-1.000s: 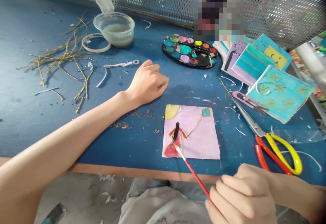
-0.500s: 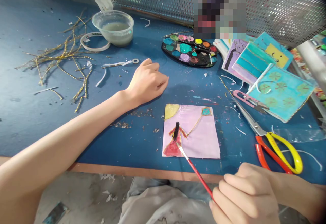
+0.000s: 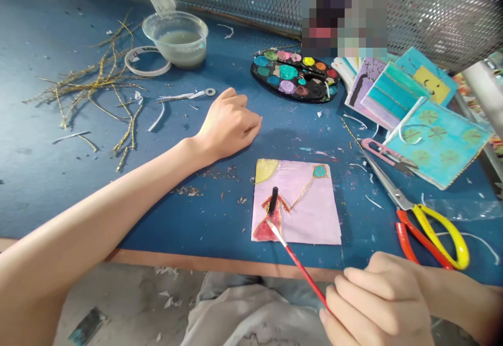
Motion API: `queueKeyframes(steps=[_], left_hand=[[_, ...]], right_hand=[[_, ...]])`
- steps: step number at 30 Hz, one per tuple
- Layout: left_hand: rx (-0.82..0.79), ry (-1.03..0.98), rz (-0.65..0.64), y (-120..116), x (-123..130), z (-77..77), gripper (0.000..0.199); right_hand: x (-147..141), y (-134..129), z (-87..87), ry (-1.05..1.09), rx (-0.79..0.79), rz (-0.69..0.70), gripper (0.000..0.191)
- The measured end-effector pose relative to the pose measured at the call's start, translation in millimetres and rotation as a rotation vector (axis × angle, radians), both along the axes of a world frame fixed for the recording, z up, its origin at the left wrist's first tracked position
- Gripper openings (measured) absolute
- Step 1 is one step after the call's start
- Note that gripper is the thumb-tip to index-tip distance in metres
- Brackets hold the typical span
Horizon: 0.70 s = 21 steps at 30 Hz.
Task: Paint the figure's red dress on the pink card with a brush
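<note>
At the lower right my right hand [image 3: 377,304] grips a red-handled paintbrush [image 3: 304,272]. Its tip meets the red dress shape on a small square painting [image 3: 310,209]. That square has a lilac ground, a yellow corner, a black stroke above the dress, and a little blue kite on a gold line. My left hand [image 3: 231,126] rests on the table beyond the painting, fingers curled into a loose fist with nothing visible in it. Behind it sits a black paint palette [image 3: 271,81] with several colours.
Scissors [image 3: 408,204] and a pink cutter [image 3: 387,154] lie right of the painting, below several painted squares [image 3: 440,136]. A plastic bowl of cloudy water [image 3: 178,44], a tape roll [image 3: 145,68] and gold cords [image 3: 106,81] occupy the back left. A perforated metal panel [image 3: 243,0] borders the table.
The brush tip has shifted slightly left across the red dress, my right hand moving a little with it. My left hand stays in place.
</note>
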State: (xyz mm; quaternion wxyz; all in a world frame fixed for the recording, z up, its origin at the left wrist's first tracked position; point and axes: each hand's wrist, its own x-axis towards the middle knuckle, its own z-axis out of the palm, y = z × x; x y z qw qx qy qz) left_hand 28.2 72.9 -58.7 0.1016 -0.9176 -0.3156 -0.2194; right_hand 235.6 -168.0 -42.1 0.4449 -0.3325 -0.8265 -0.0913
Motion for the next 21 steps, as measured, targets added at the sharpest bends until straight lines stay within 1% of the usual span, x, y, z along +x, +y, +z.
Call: queueKeyframes(steps=[2,4,9,11,14,18,21], left_hand=[[-0.005,0.006,0.008,0.0,0.2,0.1,0.045],[-0.017,0.006,0.008,0.2,0.3,0.1,0.045],[-0.016,-0.004,0.0,0.9,0.2,-0.8,0.047],[-0.005,-0.01,-0.007,0.7,0.2,-0.6,0.046],[-0.023,-0.011,-0.005,-0.3,0.5,1.2,0.046],[-0.065,0.003,0.013,-1.6,0.8,3.5,0.044],[-0.041,0.003,0.009,-1.8,0.6,3.5,0.044]], right_hand=[[-0.8,1.2,0.2,-0.008,0.012,0.031,0.042],[-2.2,1.4,-0.6,0.011,0.026,0.032,0.042],[-5.4,0.4,-2.8,0.056,0.006,-0.036,0.041],[-4.5,2.2,-2.6,0.044,0.032,-0.005,0.041],[-0.8,6.2,-1.3,0.012,0.081,0.083,0.042],[2.9,6.6,-0.3,0.001,0.024,0.041,0.043],[-0.2,1.5,-0.7,-0.01,0.028,0.062,0.045]])
